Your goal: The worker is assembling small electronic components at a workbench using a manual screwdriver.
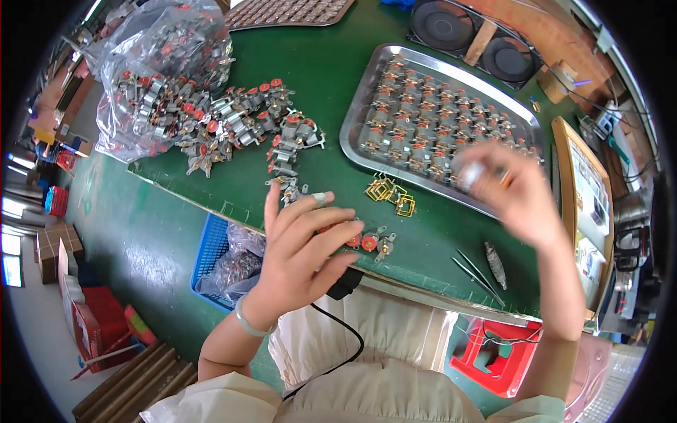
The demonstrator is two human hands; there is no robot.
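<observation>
While I watched, centre frame:
Left hand [305, 243]: fingers spread wide over red-capped parts [368, 242].
Right hand [509, 189]: blurred, pinching a part [471, 173] by tray [356, 116].

Showed a dark green desk [331, 84]. Carried silver-grey parts with red caps [211, 123], heaped at ten o'clock beside a clear bag [141, 49]. Held rows of grey and copper-toned pieces on a shiny steel tray [352, 141] at one o'clock. Lay gold-yellow, the small square frames [390, 192], near centre. Sat blue at eight o'clock, a crate [210, 250]; red at five o'clock, a stool [493, 352]. Wore a pale jade bangle [248, 326] and cream clothing [367, 374].
</observation>
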